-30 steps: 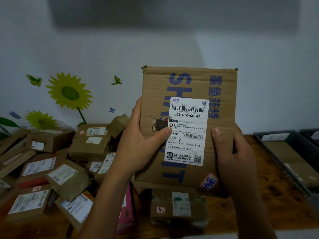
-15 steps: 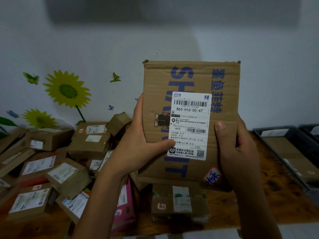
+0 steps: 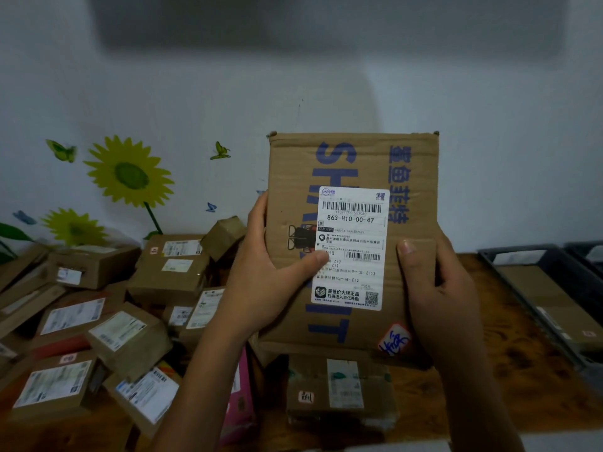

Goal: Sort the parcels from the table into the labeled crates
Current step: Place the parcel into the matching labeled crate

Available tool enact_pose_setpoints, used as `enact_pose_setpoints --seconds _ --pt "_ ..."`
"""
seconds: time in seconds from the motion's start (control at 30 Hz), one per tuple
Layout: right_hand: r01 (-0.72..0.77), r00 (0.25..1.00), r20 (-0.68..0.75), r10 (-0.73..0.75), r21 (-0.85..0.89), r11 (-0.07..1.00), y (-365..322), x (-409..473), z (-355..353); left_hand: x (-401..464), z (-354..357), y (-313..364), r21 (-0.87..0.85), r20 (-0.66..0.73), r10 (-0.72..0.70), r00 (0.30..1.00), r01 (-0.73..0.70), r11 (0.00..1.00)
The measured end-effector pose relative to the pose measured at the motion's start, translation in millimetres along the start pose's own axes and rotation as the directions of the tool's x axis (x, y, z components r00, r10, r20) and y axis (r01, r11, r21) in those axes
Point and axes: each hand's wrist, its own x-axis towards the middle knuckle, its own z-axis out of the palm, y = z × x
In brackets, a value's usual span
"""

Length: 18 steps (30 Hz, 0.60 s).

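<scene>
Both hands held the flat cardboard parcel [image 3: 352, 230] upright above the tabletop [image 3: 489, 380]: the left hand [image 3: 261, 275] gripped its left edge, thumb lying on the white label [image 3: 352, 249], and the right hand [image 3: 437, 288] clamped its right edge. That thumb covered some print, so the code could be misread and the parcel dropped into the wrong crate [image 3: 548, 295] at the right.
</scene>
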Motion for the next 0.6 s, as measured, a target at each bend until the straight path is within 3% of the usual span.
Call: enact_pose_setpoints --seconds 0.33,0.43,0.6 --pt "-0.012 0.998 0.057 0.012 -0.009 1.0 7 -4 10 8 9 -2 0.026 -0.242 -0.033 0.97 0.041 0.999" --pt "-0.008 0.999 0.047 0.009 -0.006 1.0 10 -2 11 8 8 -6 0.021 -0.229 -0.034 0.973 0.039 0.999" --pt "-0.066 0.997 0.046 0.064 0.045 0.997 13 4 16 9 -2 -13 0.018 -0.086 -0.022 0.996 0.023 1.0"
